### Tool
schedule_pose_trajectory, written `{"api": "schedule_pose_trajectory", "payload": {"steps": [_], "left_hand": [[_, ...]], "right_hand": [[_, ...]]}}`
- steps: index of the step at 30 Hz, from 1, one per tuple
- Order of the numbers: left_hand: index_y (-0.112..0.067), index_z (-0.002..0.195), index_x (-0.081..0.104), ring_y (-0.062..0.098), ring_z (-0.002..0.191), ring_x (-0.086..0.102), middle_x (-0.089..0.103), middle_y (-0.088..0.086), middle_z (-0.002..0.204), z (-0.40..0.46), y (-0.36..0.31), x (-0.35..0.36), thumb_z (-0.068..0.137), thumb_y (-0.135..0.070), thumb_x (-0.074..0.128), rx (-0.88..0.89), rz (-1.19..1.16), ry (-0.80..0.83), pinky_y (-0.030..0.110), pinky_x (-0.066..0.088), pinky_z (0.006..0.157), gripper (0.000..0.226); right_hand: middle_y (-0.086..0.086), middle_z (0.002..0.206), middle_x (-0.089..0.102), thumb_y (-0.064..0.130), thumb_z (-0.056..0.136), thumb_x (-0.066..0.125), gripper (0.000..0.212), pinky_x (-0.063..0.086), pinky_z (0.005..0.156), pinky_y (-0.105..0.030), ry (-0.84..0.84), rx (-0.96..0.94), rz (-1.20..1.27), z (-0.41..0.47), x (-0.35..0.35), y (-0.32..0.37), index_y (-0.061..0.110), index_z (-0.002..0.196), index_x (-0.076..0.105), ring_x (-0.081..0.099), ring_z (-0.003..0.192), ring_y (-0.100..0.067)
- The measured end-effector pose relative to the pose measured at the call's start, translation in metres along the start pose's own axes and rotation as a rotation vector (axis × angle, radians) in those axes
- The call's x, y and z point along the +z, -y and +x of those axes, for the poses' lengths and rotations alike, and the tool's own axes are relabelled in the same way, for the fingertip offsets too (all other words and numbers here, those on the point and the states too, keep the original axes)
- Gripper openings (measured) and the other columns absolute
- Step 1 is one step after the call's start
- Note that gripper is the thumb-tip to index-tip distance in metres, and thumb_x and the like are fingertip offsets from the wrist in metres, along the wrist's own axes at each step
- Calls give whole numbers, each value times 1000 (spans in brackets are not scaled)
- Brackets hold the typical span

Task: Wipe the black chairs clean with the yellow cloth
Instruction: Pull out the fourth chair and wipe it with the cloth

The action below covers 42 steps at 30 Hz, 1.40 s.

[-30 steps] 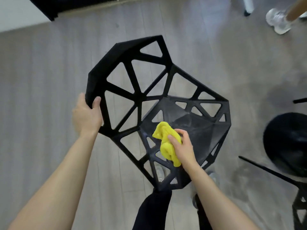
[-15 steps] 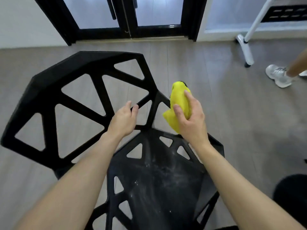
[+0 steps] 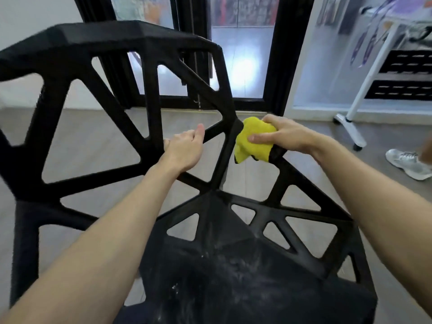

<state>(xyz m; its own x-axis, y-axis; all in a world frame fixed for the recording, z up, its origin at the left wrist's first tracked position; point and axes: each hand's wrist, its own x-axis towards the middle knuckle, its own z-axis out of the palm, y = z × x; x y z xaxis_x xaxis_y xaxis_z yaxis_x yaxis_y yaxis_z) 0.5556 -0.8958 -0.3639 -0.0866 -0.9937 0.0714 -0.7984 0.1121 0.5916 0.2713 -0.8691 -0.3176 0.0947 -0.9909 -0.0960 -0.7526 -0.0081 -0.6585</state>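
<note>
A black chair (image 3: 145,108) with a triangular lattice backrest and seat fills the view, close in front of me. White dust streaks lie on its seat (image 3: 233,272). My left hand (image 3: 184,150) grips one of the backrest's inner struts. My right hand (image 3: 285,134) holds the bunched yellow cloth (image 3: 252,141) and presses it onto the frame's right-hand edge, where the backrest meets the side rail.
A black-framed glass door (image 3: 233,54) stands behind the chair. At the right is a white wheeled stand (image 3: 353,115). Another person's white sneaker (image 3: 409,163) rests on the grey wood floor (image 3: 93,136) at the far right.
The view has tilted up and moved closer to the chair. My right hand carried the cloth from the seat up to the frame's right edge. My left hand shifted from the backrest's outer edge to an inner strut.
</note>
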Motion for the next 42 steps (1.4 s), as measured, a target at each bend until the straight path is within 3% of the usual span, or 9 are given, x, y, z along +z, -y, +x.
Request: {"api": "schedule_pose_trajectory", "payload": {"steps": [5, 9, 15, 20, 24, 32, 37, 41, 42], "left_hand": [[-18, 122, 61, 37, 126, 57, 70, 7, 124, 3, 4, -5, 117, -38, 11, 54, 95, -87, 61, 22, 122, 55], [-22, 105, 57, 35, 113, 60, 67, 4, 106, -3, 6, 0, 114, -42, 15, 46, 141, -71, 56, 26, 116, 48], [-18, 113, 52, 32, 102, 51, 59, 4, 105, -8, 0, -5, 107, -43, 43, 30, 245, -36, 48, 39, 97, 27], [-20, 106, 46, 35, 100, 56, 59, 6, 108, -13, 0, -8, 93, -37, 55, 32, 298, -15, 46, 44, 85, 23], [-25, 95, 40, 36, 98, 57, 57, 3, 98, -13, 0, -14, 89, -32, 55, 20, 316, 15, 46, 47, 80, 18], [-20, 103, 40, 33, 94, 55, 53, 2, 97, -16, -2, -11, 89, -28, 52, 36, 367, -8, 44, 41, 80, 20], [-19, 103, 38, 34, 96, 54, 48, -2, 91, -14, 4, -11, 89, -30, 55, 42, 360, -29, 44, 40, 79, 24], [-21, 102, 38, 33, 97, 53, 50, -1, 94, -13, 6, -9, 88, -29, 55, 50, 351, -41, 43, 40, 78, 23], [-20, 102, 38, 33, 97, 52, 51, 0, 96, -13, 6, -9, 89, -29, 54, 45, 351, -43, 43, 39, 79, 23]], "right_hand": [[-4, 127, 66, 60, 89, 72, 72, 52, 95, -42, -268, -152, -285, -17, 41, -1, 24, 147, 47, 63, 116, -30], [-13, 125, 67, 63, 93, 66, 64, 44, 82, -40, -302, -157, -452, 1, 39, 24, 12, 131, 55, 62, 117, -37], [1, 106, 66, 58, 90, 74, 54, 46, 75, -35, -322, -164, -51, 33, 49, 38, 19, 126, 63, 63, 95, -20], [1, 89, 67, 63, 88, 66, 45, 52, 67, -36, -403, -137, -209, 23, 49, 18, 21, 102, 64, 66, 82, -24], [2, 81, 63, 47, 93, 67, 33, 40, 54, -29, -451, -111, 33, 48, 60, 53, 15, 100, 62, 66, 79, -22], [-5, 79, 59, 50, 91, 63, 38, 41, 65, -35, -484, -98, -386, 10, 54, 24, 13, 86, 55, 59, 75, -32], [-6, 83, 59, 43, 98, 58, 35, 44, 62, -34, -571, -114, -368, 52, 74, 57, 9, 97, 54, 59, 77, -27], [-16, 98, 68, 46, 105, 51, 42, 45, 68, -34, -681, 80, -1, 50, 74, 47, 5, 101, 60, 68, 94, -37], [-18, 105, 69, 48, 105, 51, 45, 48, 73, -37, -690, 37, -104, 47, 78, 46, 4, 109, 59, 68, 97, -38]]}}
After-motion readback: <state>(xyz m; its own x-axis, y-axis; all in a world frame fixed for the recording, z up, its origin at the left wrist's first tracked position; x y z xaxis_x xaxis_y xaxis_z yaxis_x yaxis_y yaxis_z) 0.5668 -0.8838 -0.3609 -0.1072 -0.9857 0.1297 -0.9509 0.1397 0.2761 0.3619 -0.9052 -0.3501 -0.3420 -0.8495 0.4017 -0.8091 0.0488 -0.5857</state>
